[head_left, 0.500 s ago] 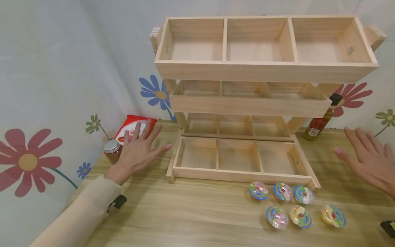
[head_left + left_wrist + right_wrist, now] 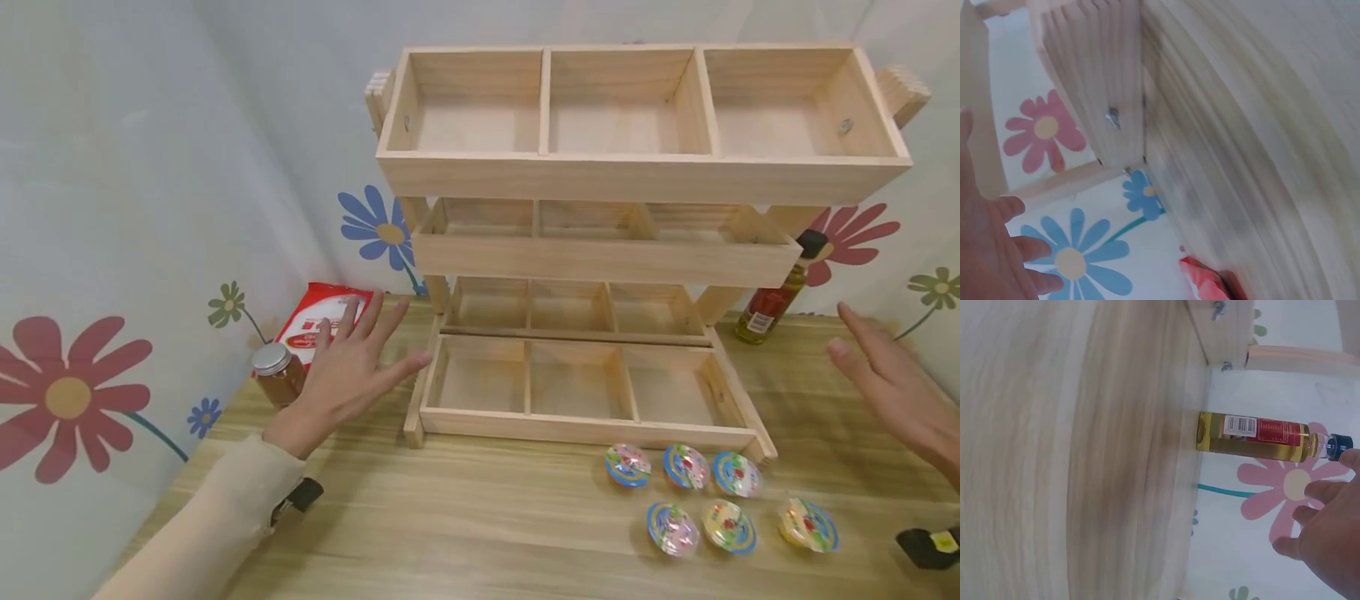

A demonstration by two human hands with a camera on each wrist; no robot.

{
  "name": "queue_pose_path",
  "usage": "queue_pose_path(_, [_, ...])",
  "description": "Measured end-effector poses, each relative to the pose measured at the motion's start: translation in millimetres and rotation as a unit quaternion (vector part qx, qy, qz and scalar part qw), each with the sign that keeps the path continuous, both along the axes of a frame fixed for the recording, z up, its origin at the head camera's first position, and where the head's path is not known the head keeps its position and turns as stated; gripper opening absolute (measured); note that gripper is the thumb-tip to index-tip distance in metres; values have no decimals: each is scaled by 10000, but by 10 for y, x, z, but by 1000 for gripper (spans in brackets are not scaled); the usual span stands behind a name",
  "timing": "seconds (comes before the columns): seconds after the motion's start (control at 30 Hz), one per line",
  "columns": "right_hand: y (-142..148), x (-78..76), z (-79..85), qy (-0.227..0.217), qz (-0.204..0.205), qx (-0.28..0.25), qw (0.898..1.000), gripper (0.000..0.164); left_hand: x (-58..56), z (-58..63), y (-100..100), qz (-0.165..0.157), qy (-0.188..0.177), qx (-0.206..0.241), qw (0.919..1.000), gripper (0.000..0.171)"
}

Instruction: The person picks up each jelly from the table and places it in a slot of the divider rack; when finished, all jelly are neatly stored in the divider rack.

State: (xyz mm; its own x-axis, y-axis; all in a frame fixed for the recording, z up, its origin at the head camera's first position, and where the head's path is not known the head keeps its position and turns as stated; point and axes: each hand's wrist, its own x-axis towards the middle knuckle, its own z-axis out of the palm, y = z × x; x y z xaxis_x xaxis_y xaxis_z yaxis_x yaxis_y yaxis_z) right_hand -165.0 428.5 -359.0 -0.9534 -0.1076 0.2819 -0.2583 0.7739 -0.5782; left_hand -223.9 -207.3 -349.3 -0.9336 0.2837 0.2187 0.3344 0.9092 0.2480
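My left hand [image 2: 347, 382], fingers spread and holding nothing, hovers left of the wooden rack [image 2: 577, 427]. Behind it lie a red and white packet [image 2: 318, 321] and a jar with a silver lid [image 2: 279, 379]. At the right edge of the head view my right hand [image 2: 896, 387] is held out with straight fingers and nothing in them. Beyond it stands an oil bottle [image 2: 772, 308] with a black cap and red label, beside the rack's right leg. The right wrist view shows the same bottle [image 2: 1254, 435] past the fingers.
The rack has tiers of three-compartment trays, the top tray [image 2: 645, 179] highest, all without contents. Several small cups with printed lids [image 2: 672, 528] sit on the table [image 2: 465, 517] before the rack's right front. A flowered curtain [image 2: 135, 208] hangs behind and to the left.
My left hand has shifted slightly right, uncovering more of the jar and packet. My right hand has turned so its fingers overlap edge-on. The rack, cups and bottle stay put.
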Motion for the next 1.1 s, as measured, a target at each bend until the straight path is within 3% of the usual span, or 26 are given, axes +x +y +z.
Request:
queue_pose_path(0.2, [14, 4, -13, -477, 105, -943, 9944, 61, 87, 75, 154, -370, 99, 327, 9987, 93])
queue_pose_path(0.4, [116, -28, -91, -408, 602, -1536, 9855, 56, 146, 118, 308, -717, 212, 655, 9951, 94])
queue_pose_path(0.53, [156, -76, -133, -568, 1058, -2159, 9690, 55, 198, 151, 403, -867, 190, 924, 9918, 93])
queue_pose_path(0.67, [162, -103, -193, -755, 1465, -3032, 9386, 51, 260, 192, 502, -1038, -12, 1314, 9859, 93])
queue_pose_path(0.73, [159, -106, -222, -820, 1695, -3371, 9225, 49, 289, 207, 552, -1178, -83, 1517, 9813, 92])
queue_pose_path(0.83, [158, -105, -259, -931, 2091, -3490, 9088, 49, 337, 216, 629, -1383, -174, 1850, 9728, 90])
queue_pose_path(1.0, [129, -129, -319, -1025, 2355, -3475, 9018, 48, 435, 219, 764, -1619, -318, 2411, 9564, 84])
queue_pose_path(1.1, [100, -153, -358, -1077, 2275, -3513, 9018, 46, 477, 205, 854, -1897, -447, 2849, 9385, 79])
